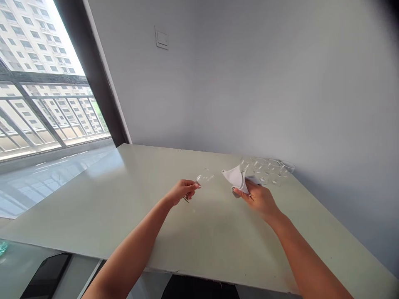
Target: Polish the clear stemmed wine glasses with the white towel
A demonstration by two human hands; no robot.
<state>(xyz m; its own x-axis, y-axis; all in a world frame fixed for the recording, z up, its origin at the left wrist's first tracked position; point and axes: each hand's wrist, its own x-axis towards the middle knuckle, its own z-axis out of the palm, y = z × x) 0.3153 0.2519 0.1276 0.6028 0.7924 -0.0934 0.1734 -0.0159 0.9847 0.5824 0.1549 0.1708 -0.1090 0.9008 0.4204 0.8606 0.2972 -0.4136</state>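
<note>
My left hand (pixel 183 190) is closed in a pinch on a clear wine glass (pixel 204 177), which tilts to the right above the pale green table (pixel 124 207). My right hand (pixel 260 199) is closed on a white cloth (pixel 236 177) that sticks up and to the left from my fingers. A small dark round thing shows just under that cloth at my fingertips; I cannot make out what it is. The two hands are a short way apart over the middle of the table.
Several clear glasses (pixel 268 168) stand in a row at the back of the table by the grey wall (pixel 249 83). A large window (pixel 37 83) is to the left. A light switch (pixel 161 39) is on the wall.
</note>
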